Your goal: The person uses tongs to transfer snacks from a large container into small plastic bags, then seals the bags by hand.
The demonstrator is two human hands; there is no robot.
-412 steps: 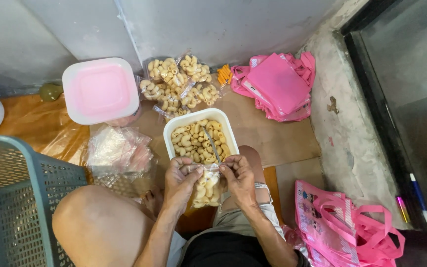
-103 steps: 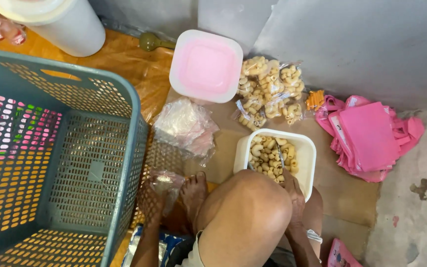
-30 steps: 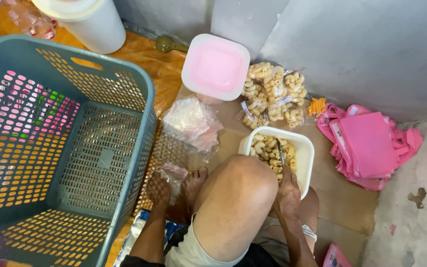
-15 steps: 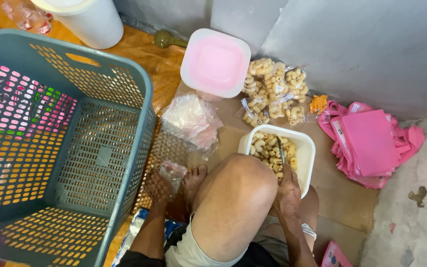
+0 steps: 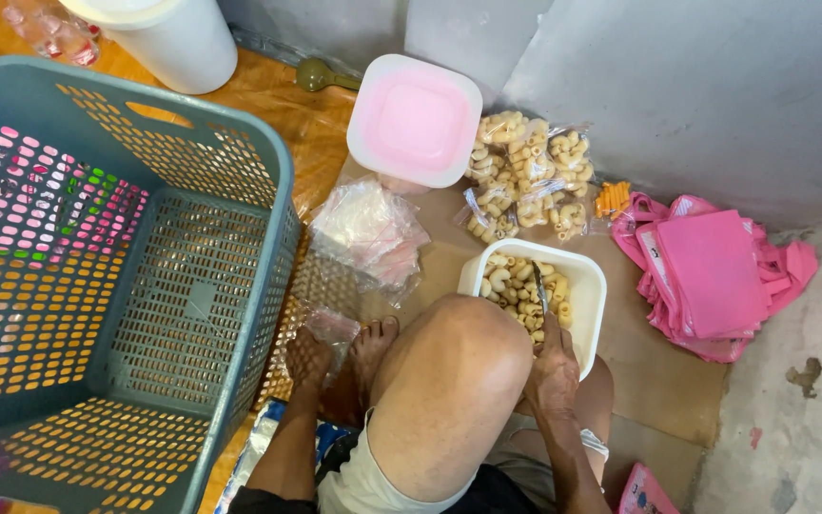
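Head view, looking down over my raised knee. My right hand point(image 5: 552, 369) is closed around the handle of a thin metal utensil point(image 5: 539, 286), whether spoon or scoop I cannot tell, whose tip sits among the pale curled snacks in the white rectangular tub point(image 5: 590, 297) directly ahead of that hand. My left hand point(image 5: 308, 357) is low on the other side of the knee, fingers pinched on a small clear plastic bag point(image 5: 332, 326) that looks empty or nearly so; the bag lies just ahead of the fingers and beside my bare foot point(image 5: 370, 350). Immediately left of the left hand stands the grey-blue laundry basket point(image 5: 268, 247), its mesh wall almost touching the bag. Ahead of the left hand, a loose heap of clear bags point(image 5: 368, 231) lies on the brown cardboard. Farther ahead, between the two hands' lines, sits a square tub with a pink lid point(image 5: 415, 121). Just right of it, beyond the white tub, lies a cluster of filled snack packets point(image 5: 525, 176), touching one another. To the right of my right hand, well apart, a pile of pink cloth bags point(image 5: 711, 276) rests against the grey wall. A small orange bundle point(image 5: 613, 199) sits between packets and pink bags. Far ahead of my left hand, a white bucket point(image 5: 178, 33).
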